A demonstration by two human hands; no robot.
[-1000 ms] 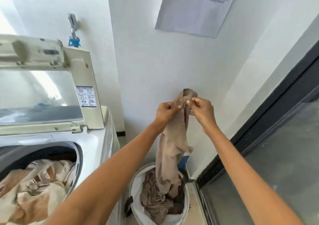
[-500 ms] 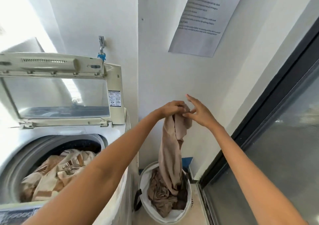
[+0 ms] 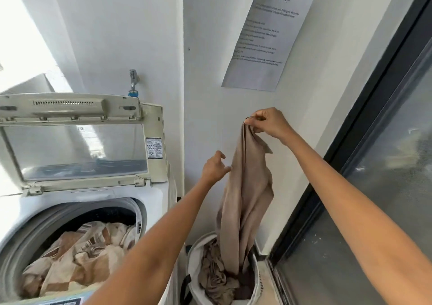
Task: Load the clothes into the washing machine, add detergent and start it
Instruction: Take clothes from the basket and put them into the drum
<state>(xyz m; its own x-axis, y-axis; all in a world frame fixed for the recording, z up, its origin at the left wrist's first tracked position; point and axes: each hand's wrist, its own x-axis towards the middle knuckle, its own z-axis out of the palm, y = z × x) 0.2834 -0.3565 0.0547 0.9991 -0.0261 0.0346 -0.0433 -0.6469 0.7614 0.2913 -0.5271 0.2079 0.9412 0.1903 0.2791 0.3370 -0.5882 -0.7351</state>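
Observation:
My right hand (image 3: 271,124) pinches the top of a beige garment (image 3: 245,192) and holds it high; its lower end still trails into the white laundry basket (image 3: 194,267) on the floor. My left hand (image 3: 214,169) is lower, fingers loosely spread, its fingertips at the garment's left edge without a plain grip. To the left stands the top-loading washing machine (image 3: 149,197) with its lid (image 3: 77,145) raised. Patterned beige and brown cloth (image 3: 77,258) lies in the drum.
More brownish clothes (image 3: 215,279) fill the basket. A printed paper sheet (image 3: 266,35) hangs on the white wall. A dark-framed glass door (image 3: 374,164) runs along the right. A tap (image 3: 133,82) sits on the wall behind the machine.
My right hand has risen with the garment's top, lifting more cloth out of the basket. My left hand let go of the top and dropped to the garment's side.

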